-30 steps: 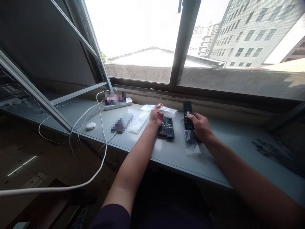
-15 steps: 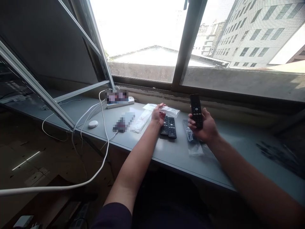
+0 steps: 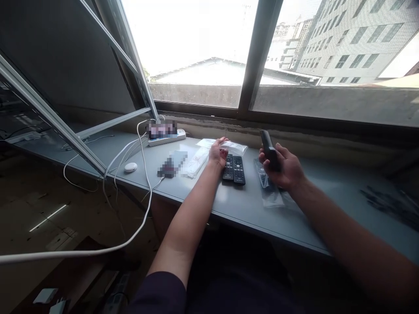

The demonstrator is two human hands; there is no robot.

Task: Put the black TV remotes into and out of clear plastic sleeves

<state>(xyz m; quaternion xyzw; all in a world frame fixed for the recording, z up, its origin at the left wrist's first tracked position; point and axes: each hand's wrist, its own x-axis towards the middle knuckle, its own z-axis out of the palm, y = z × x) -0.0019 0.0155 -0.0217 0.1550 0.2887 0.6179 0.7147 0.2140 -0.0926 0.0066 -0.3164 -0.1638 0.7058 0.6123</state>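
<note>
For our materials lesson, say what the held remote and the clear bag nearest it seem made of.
Held remote: probably hard plastic, satin; dark, smooth casing with soft sheen.
Clear bag: likely thin plastic film, glossy; see-through, with bright highlights.

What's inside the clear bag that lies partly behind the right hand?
A dark, slim item shows through the bag; glare and creases blur its details. The right hand covers part of the bag, so whatever lies there cannot be seen.

Bright window (image 3: 196, 48), grey tabletop (image 3: 242, 205), dim floor (image 3: 29, 196)
</note>
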